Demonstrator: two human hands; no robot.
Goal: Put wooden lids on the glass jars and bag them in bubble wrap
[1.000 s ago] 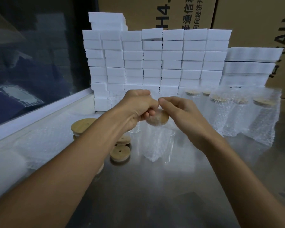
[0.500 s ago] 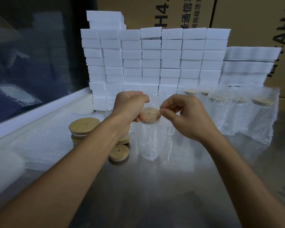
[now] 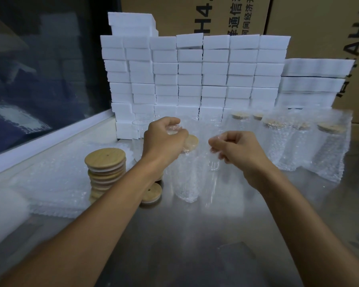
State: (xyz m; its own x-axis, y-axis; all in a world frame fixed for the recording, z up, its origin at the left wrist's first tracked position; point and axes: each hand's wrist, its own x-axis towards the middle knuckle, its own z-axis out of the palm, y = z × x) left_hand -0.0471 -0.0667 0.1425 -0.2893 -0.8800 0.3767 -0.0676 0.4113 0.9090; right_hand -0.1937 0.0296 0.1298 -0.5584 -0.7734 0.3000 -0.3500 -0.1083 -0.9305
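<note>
A glass jar with a wooden lid (image 3: pixel 191 142) stands upright inside a bubble wrap bag (image 3: pixel 187 179) at the table's middle. My left hand (image 3: pixel 164 141) pinches the bag's top edge on the left of the lid. My right hand (image 3: pixel 234 150) pinches the top edge on the right, held apart from the jar. A stack of wooden lids (image 3: pixel 105 168) stands to the left, with a single lid (image 3: pixel 151 192) lying beside my left forearm. An empty glass jar (image 3: pixel 139 131) stands behind my left hand.
Several bagged, lidded jars (image 3: pixel 311 146) stand at the right. Flat bubble wrap bags (image 3: pixel 56 183) lie at the left. A wall of white foam blocks (image 3: pixel 195 79) and cardboard boxes (image 3: pixel 298 21) close off the back. The steel table (image 3: pixel 195 235) spreads in front.
My hands have moved apart, stretching the bag's mouth wider. The right hand has shifted right, away from the lid, and the left hand stays by the lid.
</note>
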